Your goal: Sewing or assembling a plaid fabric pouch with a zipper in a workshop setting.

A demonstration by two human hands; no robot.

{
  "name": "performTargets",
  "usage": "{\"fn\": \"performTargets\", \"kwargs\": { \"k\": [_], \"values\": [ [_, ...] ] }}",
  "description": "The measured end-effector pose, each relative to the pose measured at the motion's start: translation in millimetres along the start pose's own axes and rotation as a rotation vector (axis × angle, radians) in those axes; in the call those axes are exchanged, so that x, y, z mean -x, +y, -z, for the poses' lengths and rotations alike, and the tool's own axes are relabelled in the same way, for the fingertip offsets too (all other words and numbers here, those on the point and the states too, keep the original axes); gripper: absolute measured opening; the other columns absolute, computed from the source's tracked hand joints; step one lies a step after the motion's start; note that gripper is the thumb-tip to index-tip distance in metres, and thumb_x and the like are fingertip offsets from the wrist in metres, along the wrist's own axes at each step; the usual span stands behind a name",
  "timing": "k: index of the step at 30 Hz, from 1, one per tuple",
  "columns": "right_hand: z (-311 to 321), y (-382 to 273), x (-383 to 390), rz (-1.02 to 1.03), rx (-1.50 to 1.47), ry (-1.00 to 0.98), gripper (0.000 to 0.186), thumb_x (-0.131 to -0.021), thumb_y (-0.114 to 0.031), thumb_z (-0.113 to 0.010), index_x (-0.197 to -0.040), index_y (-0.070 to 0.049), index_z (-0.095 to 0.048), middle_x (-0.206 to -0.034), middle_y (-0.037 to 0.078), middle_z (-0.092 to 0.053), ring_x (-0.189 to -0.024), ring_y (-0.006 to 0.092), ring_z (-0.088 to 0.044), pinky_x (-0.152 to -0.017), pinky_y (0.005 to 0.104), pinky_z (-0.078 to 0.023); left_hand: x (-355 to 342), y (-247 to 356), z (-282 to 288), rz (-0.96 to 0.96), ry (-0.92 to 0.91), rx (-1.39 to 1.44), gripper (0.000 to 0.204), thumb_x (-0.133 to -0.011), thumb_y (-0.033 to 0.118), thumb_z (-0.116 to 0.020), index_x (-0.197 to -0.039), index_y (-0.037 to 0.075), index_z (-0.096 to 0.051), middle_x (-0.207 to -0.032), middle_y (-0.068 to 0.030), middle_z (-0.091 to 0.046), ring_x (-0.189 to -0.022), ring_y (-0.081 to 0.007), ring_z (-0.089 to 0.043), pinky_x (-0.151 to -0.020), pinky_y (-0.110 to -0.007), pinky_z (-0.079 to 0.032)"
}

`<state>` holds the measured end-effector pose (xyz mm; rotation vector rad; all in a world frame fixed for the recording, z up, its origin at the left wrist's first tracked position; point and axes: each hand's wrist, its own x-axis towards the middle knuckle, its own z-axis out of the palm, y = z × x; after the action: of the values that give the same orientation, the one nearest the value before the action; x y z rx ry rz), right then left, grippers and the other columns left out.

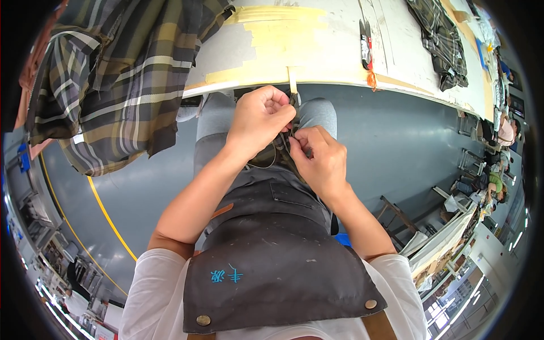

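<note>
My left hand (259,120) is closed in a pinch on a narrow dark plaid fabric strip (294,102) in front of the table edge. Just below and to its right, my right hand (323,158) pinches the same strip, with thumb and forefinger together. The strip's upper end meets a piece of yellowish tape (292,79) hanging over the table edge. A thin cord or thread curves in a loop beneath my left hand, above my lap. Exactly what lies between the fingertips is partly hidden.
A white table (334,56) with tape patches spans the front. Plaid garment pieces (130,96) hang over its left side; another plaid piece (442,45) lies at right. Small thread snips (366,48) rest near the edge. Other people sit far right. I wear a dark apron (277,277).
</note>
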<state>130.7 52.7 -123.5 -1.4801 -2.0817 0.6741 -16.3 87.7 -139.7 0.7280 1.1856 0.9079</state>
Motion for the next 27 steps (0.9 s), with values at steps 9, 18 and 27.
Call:
{"fn": "performTargets", "kwargs": {
  "k": [9, 18, 27],
  "values": [
    [6.5, -7.7, -16.5, -0.457, -0.542, -0.103, 0.014, -0.078, -0.009, -0.065, -0.078, 0.000, -0.055, -0.065, 0.009, -0.061, -0.055, 0.0123, -0.061, -0.047, 0.0235, -0.046, 1.9, 2.9, 7.0, 0.057, -0.032, 0.089, 0.008, -0.077, 0.002, -0.061, -0.084, 0.000, -0.058, -0.076, -0.0047, -0.060, -0.065, -0.0108, -0.058, -0.059, -0.023, -0.048],
    [12.4, -4.3, -42.5, -0.345, -0.372, -0.113, 0.012, -0.076, -0.008, -0.064, -0.075, 0.003, -0.059, -0.062, 0.011, -0.063, -0.056, 0.0159, -0.062, -0.052, 0.0252, -0.048, 1.1, 4.1, 4.2, 0.075, -0.033, 0.111, 0.008, -0.074, -0.002, -0.058, -0.082, -0.001, -0.057, -0.077, -0.0051, -0.059, -0.065, -0.0107, -0.058, -0.060, -0.022, -0.048],
    [19.9, -0.6, -48.7, -0.547, -0.580, -0.234, 0.009, -0.075, -0.002, -0.059, -0.079, 0.005, -0.057, -0.065, 0.010, -0.062, -0.056, 0.0124, -0.061, -0.050, 0.0226, -0.047, 2.3, 6.5, 3.2, 0.064, -0.045, 0.108, 0.009, -0.074, -0.002, -0.058, -0.083, -0.002, -0.056, -0.076, -0.0057, -0.059, -0.064, -0.0116, -0.058, -0.060, -0.023, -0.048]
  ]
}}
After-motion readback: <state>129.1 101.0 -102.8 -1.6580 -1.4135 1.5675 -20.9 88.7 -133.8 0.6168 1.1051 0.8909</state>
